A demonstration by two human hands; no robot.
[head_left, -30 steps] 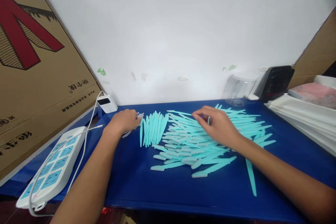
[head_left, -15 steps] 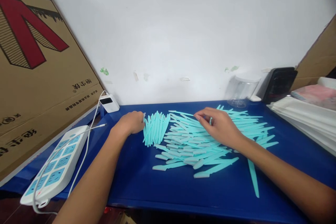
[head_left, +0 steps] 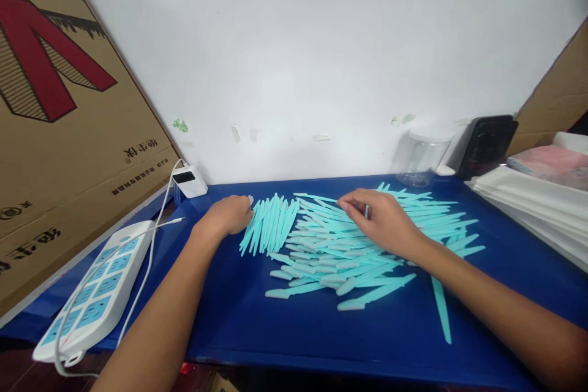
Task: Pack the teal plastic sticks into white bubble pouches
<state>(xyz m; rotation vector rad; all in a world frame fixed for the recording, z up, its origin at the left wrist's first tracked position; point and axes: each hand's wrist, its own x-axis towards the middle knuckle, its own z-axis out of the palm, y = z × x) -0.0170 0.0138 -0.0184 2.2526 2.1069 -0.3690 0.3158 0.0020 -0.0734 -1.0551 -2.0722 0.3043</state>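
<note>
Turquoise eyebrow razors with pale blade ends lie in a large loose heap [head_left: 331, 251] on the blue table [head_left: 275, 331]. Left of it, a smaller bundle of razors [head_left: 273, 223] lies side by side, roughly upright in view. My left hand [head_left: 232, 214] is closed at the bundle's upper left edge; a pale, translucent tip, seemingly a razor's blade end, shows at its fingers. Over the back of the heap, my right hand [head_left: 374, 211] pinches the handle end of a razor [head_left: 315, 197] whose blade end points left. Its curled fingers partly hide the razors beneath.
A white power strip [head_left: 96, 288] with cables lies at the left, near a small white device [head_left: 189, 181]. A large cardboard box [head_left: 82, 153] stands behind them. At the back right are a clear jar [head_left: 422, 159], a black object [head_left: 487, 146] and stacked white sheets [head_left: 528, 208].
Razors at the left side of the small bundle now lie slanted, their lower ends spread further left. Both hands stay nearly in place; the view has shifted slightly.
</note>
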